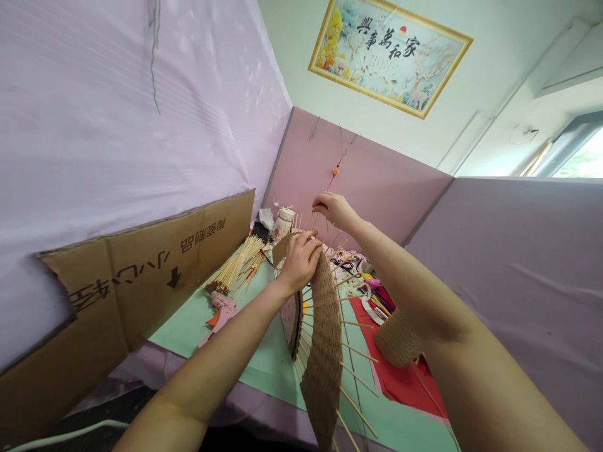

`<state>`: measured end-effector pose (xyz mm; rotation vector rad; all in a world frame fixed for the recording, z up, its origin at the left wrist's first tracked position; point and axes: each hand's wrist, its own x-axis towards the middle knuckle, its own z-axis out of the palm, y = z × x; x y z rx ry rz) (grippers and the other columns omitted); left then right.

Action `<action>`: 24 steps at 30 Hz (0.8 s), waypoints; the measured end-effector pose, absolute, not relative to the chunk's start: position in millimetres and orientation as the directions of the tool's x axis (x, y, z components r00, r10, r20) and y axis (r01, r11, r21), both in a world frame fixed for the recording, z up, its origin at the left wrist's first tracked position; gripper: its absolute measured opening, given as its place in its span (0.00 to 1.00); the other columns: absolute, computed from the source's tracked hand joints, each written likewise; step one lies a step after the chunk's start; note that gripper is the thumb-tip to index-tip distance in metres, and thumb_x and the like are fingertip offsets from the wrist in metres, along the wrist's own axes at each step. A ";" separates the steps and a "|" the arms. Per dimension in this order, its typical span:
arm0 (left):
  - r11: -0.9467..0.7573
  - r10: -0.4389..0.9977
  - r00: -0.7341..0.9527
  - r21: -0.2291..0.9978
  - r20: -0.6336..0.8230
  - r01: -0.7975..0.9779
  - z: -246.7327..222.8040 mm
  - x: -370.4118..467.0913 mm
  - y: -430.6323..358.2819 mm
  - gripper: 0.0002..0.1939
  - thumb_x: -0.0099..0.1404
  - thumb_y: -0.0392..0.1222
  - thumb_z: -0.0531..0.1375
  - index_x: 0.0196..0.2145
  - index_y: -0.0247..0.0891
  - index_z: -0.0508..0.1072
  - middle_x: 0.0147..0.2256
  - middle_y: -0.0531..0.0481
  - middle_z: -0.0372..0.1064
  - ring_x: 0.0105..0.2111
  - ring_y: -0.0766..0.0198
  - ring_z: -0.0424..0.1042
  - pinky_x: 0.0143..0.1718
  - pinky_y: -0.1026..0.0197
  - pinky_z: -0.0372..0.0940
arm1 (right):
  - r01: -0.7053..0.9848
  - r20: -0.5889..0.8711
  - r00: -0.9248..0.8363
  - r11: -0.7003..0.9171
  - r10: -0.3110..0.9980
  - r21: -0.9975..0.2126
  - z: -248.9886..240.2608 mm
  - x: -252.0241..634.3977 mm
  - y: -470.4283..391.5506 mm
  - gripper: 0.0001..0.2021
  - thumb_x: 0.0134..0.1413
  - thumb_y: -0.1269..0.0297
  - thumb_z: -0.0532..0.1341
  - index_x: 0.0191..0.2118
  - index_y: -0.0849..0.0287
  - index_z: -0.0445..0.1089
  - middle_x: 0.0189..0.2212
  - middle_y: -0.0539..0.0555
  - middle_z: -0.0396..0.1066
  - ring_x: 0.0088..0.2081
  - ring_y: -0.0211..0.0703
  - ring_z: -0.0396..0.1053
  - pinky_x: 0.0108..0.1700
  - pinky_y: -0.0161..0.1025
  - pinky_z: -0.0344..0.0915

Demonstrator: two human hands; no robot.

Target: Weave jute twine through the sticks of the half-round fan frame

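Observation:
A curved piece of brown twine weaving [324,339] stands tilted before me, with thin wooden sticks [358,370] poking out along its right edge. Inside its curve sits a round panel with a dark rim [293,323], partly hidden. My left hand [299,260] grips the top edge of the weaving, its fingers bent over it. Above and to the right, my right hand [335,210] is raised with fingertips pinched together on a thin strand, which looks like twine. A roll of twine [399,339] lies under my right forearm.
Left of the weaving lie a bundle of sticks [233,267] and a pink glue gun [221,314]. A cardboard sheet [146,276] stands along the left side. A white bottle [284,220] is behind. Red cloth [405,386] and cords lie right. A hanging ornament [335,171] is at the back.

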<state>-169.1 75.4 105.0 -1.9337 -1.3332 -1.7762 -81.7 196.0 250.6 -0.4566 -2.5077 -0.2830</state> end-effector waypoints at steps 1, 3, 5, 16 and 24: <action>-0.574 0.474 -0.127 0.415 0.872 0.706 105.1 -169.5 75.6 0.12 0.70 0.42 0.50 0.41 0.39 0.73 0.54 0.45 0.66 0.55 0.57 0.60 0.57 0.52 0.56 | 0.379 0.559 -0.777 0.924 0.288 0.052 250.4 -84.0 198.0 0.03 0.51 0.71 0.61 0.28 0.60 0.71 0.28 0.53 0.71 0.33 0.41 0.66 0.39 0.37 0.61; -0.574 0.480 -0.127 0.420 0.868 0.703 105.4 -170.0 75.7 0.13 0.70 0.42 0.50 0.41 0.39 0.73 0.54 0.45 0.66 0.55 0.57 0.60 0.57 0.52 0.56 | 0.386 0.531 -0.757 0.916 0.380 -0.104 249.7 -87.4 201.6 0.04 0.50 0.73 0.60 0.27 0.60 0.71 0.24 0.50 0.69 0.29 0.38 0.66 0.36 0.35 0.61; -0.576 0.485 -0.127 0.425 0.865 0.698 105.5 -170.2 75.4 0.13 0.70 0.42 0.50 0.41 0.39 0.73 0.54 0.45 0.66 0.54 0.57 0.60 0.57 0.51 0.55 | 0.385 0.470 -0.727 0.864 0.500 -0.324 248.7 -88.9 203.9 0.04 0.49 0.74 0.61 0.27 0.61 0.71 0.20 0.48 0.67 0.24 0.35 0.64 0.32 0.34 0.61; -0.588 0.490 -0.109 0.421 0.865 0.691 109.8 -169.1 69.3 0.11 0.70 0.42 0.51 0.39 0.40 0.73 0.54 0.46 0.66 0.54 0.57 0.60 0.57 0.51 0.56 | 0.274 0.117 -0.638 0.366 0.761 -0.889 246.9 -84.4 203.5 0.10 0.47 0.68 0.69 0.26 0.60 0.65 0.18 0.46 0.67 0.19 0.28 0.60 0.24 0.28 0.61; -0.596 0.481 -0.101 0.410 0.871 0.690 107.7 -169.1 72.0 0.12 0.70 0.43 0.50 0.39 0.39 0.73 0.54 0.46 0.65 0.54 0.57 0.60 0.57 0.52 0.56 | 0.376 0.203 -0.528 0.441 0.825 -0.815 227.0 -90.6 207.8 0.09 0.48 0.68 0.67 0.26 0.61 0.66 0.19 0.47 0.67 0.18 0.29 0.60 0.22 0.29 0.60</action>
